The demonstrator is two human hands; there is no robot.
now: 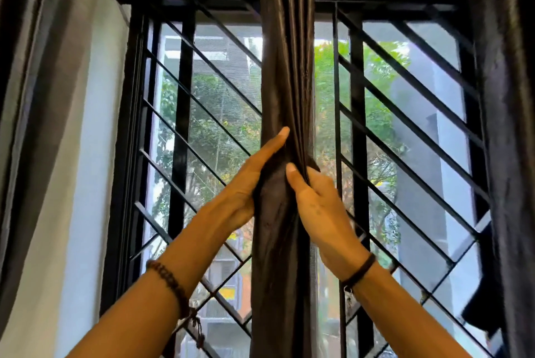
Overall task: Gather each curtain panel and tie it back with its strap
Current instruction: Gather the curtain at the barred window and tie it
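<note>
Two hands clasp the dark curtain panel (286, 68), gathered into a column running 12 to 6 o'clock before the barred window (405, 126), the grip of the left hand (249, 183) cupping its 9 o'clock side, that of the right hand (315, 204) curled tight round its 3 o'clock side.

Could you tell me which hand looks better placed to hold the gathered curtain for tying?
Right hand, probably: its thumb and curled fingers clamp the curtain panel, while the left hand shows only one straight digit along the fabric.
</note>
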